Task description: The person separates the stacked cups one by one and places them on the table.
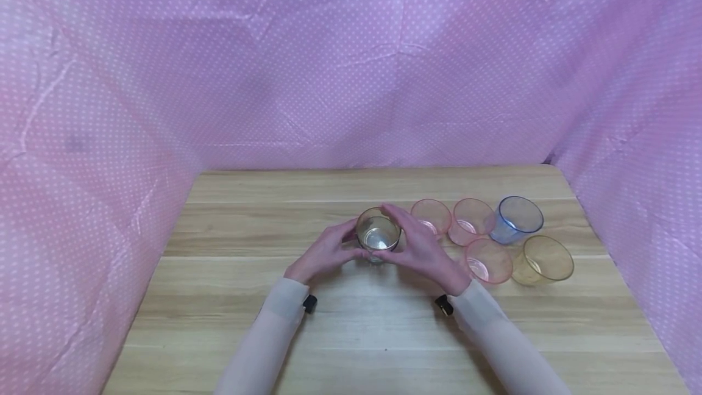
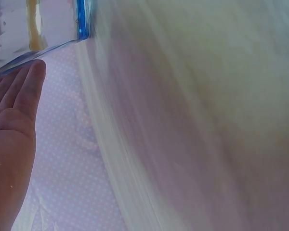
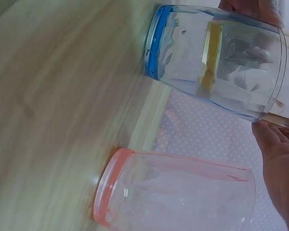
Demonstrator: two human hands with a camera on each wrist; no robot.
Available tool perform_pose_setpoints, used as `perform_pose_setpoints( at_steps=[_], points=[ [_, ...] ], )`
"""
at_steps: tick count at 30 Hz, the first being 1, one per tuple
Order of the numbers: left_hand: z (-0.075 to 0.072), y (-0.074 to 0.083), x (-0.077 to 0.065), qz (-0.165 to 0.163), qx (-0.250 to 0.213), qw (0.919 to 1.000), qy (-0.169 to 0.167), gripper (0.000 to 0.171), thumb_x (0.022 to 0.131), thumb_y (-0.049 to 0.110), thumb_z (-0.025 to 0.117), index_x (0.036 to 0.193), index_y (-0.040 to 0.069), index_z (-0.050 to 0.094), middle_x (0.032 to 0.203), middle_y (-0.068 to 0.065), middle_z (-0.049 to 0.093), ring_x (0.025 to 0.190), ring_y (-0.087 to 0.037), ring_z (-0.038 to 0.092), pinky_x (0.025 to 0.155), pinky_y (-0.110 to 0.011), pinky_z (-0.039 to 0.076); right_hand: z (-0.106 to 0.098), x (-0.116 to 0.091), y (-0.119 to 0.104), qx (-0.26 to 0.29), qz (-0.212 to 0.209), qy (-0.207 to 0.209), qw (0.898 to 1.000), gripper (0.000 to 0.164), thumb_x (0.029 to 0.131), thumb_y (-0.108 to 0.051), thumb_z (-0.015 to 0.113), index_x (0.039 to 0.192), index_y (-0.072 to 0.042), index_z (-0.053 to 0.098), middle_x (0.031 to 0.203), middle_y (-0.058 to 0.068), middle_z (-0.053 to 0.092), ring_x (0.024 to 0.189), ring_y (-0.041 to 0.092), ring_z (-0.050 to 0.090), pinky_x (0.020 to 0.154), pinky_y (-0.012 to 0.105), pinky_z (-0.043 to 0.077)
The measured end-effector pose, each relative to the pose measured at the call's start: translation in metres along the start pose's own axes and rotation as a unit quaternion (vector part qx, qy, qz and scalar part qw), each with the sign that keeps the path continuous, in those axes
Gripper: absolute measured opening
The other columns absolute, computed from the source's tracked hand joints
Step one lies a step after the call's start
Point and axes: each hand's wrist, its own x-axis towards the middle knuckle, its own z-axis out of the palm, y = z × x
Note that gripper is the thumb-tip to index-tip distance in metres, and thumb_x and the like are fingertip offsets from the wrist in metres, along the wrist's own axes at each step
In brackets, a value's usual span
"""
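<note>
Two clear cups stand nested, bases down, between my hands in the head view. The outer one is a blue-based cup; inside it sits a yellow cup, its yellow base showing partway up the blue cup's wall in the right wrist view. My left hand holds the blue cup from the left, thumb on the near side, fingers along its wall. From the right, my right hand grips the yellow cup near its rim, fingers over the far side and thumb in front. The lower part of the stack is mostly hidden from above.
Right of my hands stand several separate cups on the wooden table: pink cups, another blue cup and another yellow cup. One pink cup is close beside the stack. Pink dotted cloth hangs around the table.
</note>
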Motion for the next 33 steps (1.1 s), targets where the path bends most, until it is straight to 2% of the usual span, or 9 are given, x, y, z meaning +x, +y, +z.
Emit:
perform_pose_setpoints(
  at_steps=[5,8,14,19,26,33],
  points=[
    [0.001,0.000,0.000,0.008,0.005,1.0000,0.000,0.081,0.090,0.026,0.082,0.157,0.008,0.042,0.149,-0.011,0.057,0.130,-0.024,0.061,0.115,-0.036,0.046,-0.001,-0.001,0.002,0.031,0.022,-0.001,0.999,0.095,0.077,-0.026,0.094,0.154,-0.002,0.043,0.148,0.018,0.057,0.136,0.036,0.054,0.115,0.053,0.046],
    [0.001,0.000,0.000,0.008,0.001,1.0000,-0.002,0.080,0.090,0.026,0.082,0.157,0.007,0.042,0.148,-0.012,0.057,0.130,-0.025,0.062,0.115,-0.036,0.047,-0.002,-0.002,0.001,0.030,0.027,0.000,0.999,0.096,0.077,-0.026,0.094,0.154,-0.002,0.043,0.147,0.018,0.057,0.136,0.036,0.053,0.116,0.054,0.044],
    [0.002,0.001,0.000,0.002,-0.013,0.9999,-0.007,0.080,0.090,0.024,0.081,0.158,0.007,0.041,0.149,-0.013,0.056,0.130,-0.026,0.061,0.115,-0.036,0.047,-0.004,-0.004,-0.002,0.032,0.023,0.014,0.999,0.096,0.076,-0.027,0.094,0.154,-0.003,0.043,0.151,0.017,0.053,0.137,0.036,0.052,0.116,0.058,0.042],
    [0.001,0.000,0.000,-0.005,-0.002,1.0000,-0.004,0.084,0.090,0.026,0.081,0.159,0.006,0.037,0.151,-0.015,0.053,0.132,-0.026,0.060,0.117,-0.038,0.045,-0.007,-0.005,-0.006,0.041,0.008,0.039,0.998,0.096,0.075,-0.026,0.095,0.154,-0.005,0.044,0.151,0.015,0.054,0.135,0.036,0.054,0.114,0.062,0.042],
    [0.001,0.000,-0.001,-0.002,0.002,1.0000,-0.001,0.086,0.090,0.027,0.082,0.159,0.005,0.037,0.153,-0.017,0.051,0.133,-0.029,0.059,0.117,-0.042,0.044,-0.012,-0.007,-0.013,0.075,-0.006,0.060,0.995,0.095,0.074,-0.016,0.095,0.154,-0.004,0.045,0.152,0.011,0.053,0.134,0.034,0.054,0.115,0.056,0.044],
    [0.001,-0.001,-0.001,0.001,-0.003,1.0000,0.005,0.085,0.089,0.027,0.083,0.159,0.006,0.039,0.158,-0.015,0.045,0.136,-0.030,0.055,0.118,-0.040,0.043,-0.022,-0.012,-0.026,0.110,0.006,0.074,0.991,0.096,0.074,-0.012,0.095,0.156,-0.010,0.044,0.154,0.007,0.052,0.137,0.032,0.051,0.116,0.053,0.043]
  ],
)
